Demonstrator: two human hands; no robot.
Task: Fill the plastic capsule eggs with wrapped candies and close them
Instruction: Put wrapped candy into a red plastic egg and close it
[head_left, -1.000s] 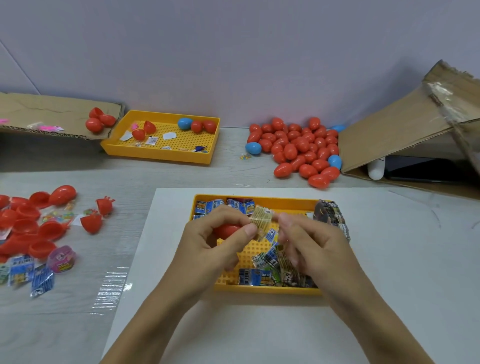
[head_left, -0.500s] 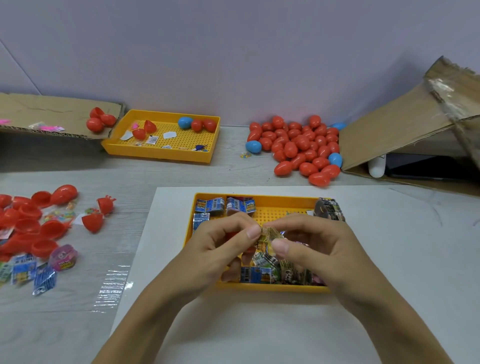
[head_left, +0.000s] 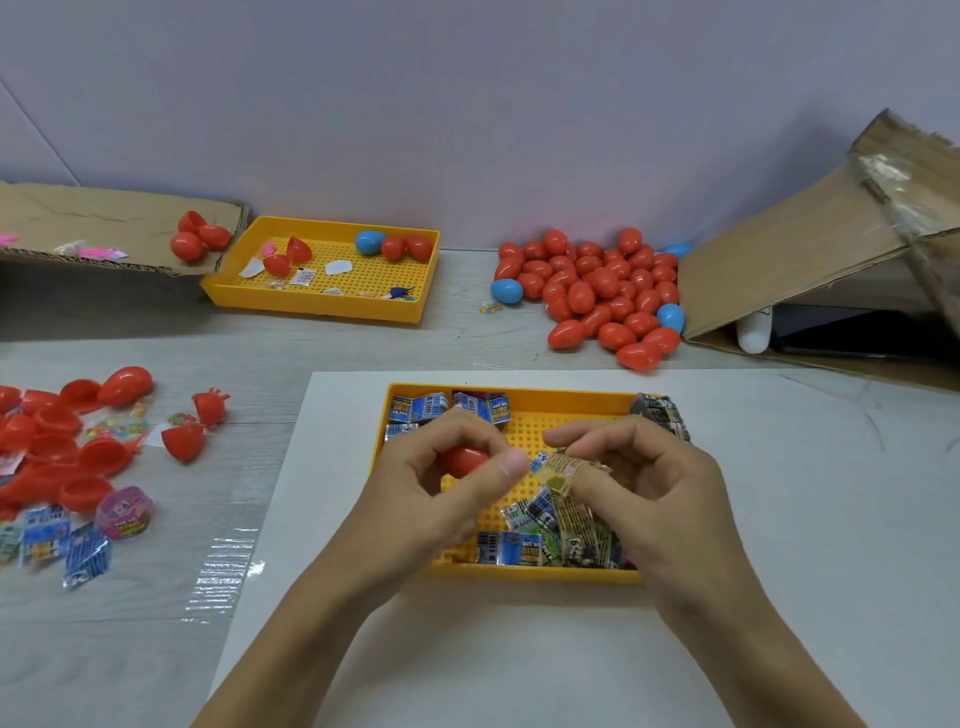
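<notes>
Shells, red, open (head_left: 57, 447), lie in a heap at far left w/ a few wrapped candies beside them. Over the near yellow tray (head_left: 571, 402), left hand (head_left: 441, 499) curls fingers & thumb round a red egg half (head_left: 464, 461); just right of it, apart from the egg, right hand (head_left: 644, 483) pinches a tan wrapped candy (head_left: 563, 470) at fingertips, above loose candies (head_left: 550, 535) in the tray. Closed eggs (head_left: 597, 296), mostly red, pile at back right near the cardboard box (head_left: 810, 244).

A small hand-assembly packing station: a bench (head_left: 363, 348) against a plain wall, with yellow sorting trays (head_left: 322, 306), torn cardboard cartons (head_left: 779, 260), and heaped capsule eggs (head_left: 597, 296).
</notes>
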